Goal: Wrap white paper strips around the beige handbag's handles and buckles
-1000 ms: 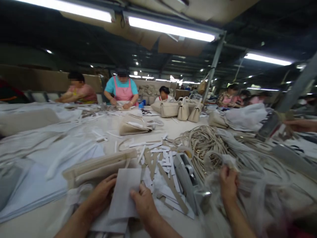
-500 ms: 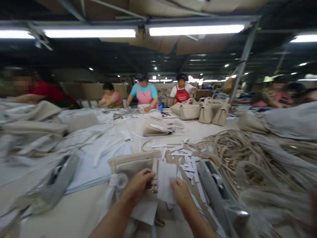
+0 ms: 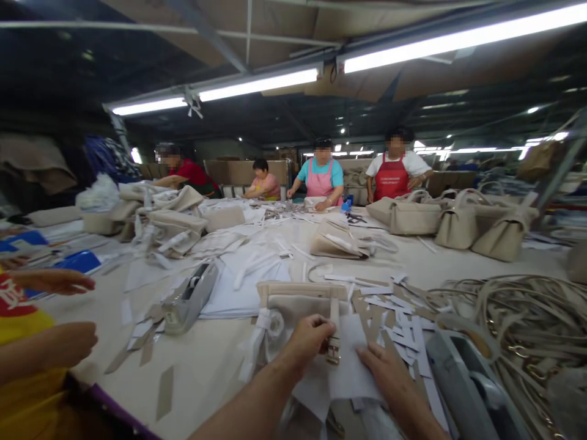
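Note:
A beige handbag (image 3: 300, 288) lies in front of me, with white wrapping around the ring at its left side. My left hand (image 3: 309, 342) is closed at the bag's strap (image 3: 336, 311), its thumb and fingers pinching just beside the gold buckle (image 3: 333, 351). A sheet of white paper (image 3: 351, 366) is held along its right edge by my right hand (image 3: 387, 370). The paper's left edge reaches under or beside the strap and buckle; which of the two I cannot tell. Another white sheet (image 3: 312, 391) hangs below my left hand.
Tape dispensers (image 3: 190, 299) stand left and right (image 3: 477, 379). White paper strips (image 3: 401, 330) and tangled beige straps (image 3: 504, 318) lie to the right. Finished-looking handbags (image 3: 415, 217) stand farther back. A co-worker's hands (image 3: 68, 342) reach in from the left; other people work across the table.
The view has swung left, so the table's contents sit farther right and a co-worker in yellow appears. My left hand stays at the strap; the paper is now closer against the buckle.

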Demonstrator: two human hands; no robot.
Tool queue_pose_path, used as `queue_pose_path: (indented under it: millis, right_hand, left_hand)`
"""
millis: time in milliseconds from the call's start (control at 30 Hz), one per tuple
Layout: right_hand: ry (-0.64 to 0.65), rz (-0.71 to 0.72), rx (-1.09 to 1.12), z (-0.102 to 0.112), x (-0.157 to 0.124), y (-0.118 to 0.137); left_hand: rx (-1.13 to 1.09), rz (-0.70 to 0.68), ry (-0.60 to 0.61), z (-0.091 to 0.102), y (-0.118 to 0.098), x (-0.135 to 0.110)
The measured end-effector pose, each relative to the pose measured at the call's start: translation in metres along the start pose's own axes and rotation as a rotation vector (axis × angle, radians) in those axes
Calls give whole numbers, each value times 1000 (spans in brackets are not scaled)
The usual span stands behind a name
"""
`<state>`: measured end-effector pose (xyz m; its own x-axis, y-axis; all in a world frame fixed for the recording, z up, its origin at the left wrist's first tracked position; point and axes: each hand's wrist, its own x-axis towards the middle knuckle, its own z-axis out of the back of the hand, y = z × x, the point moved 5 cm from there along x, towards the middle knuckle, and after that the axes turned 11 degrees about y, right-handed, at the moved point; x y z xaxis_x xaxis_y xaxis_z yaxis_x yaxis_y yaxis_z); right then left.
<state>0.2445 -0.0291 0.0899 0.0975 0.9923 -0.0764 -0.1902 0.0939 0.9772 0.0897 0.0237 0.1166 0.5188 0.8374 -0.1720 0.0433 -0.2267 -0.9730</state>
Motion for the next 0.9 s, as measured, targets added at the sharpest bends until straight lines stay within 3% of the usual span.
queue_pose_path:
  millis: [200, 400, 667, 900]
  right_hand:
    - [-19, 40, -12, -11, 33, -2]
    - [37, 8, 36, -23, 30, -12]
    - [-8, 25, 13, -24, 33, -12]
    - [-71, 3, -32, -15, 33, -14]
  left_hand:
    - [108, -25, -128, 7, 10, 5]
    - [195, -51, -313, 31, 16, 15]
    - [307, -123, -206, 30, 21, 37]
    - [328, -168, -161, 25, 22, 36]
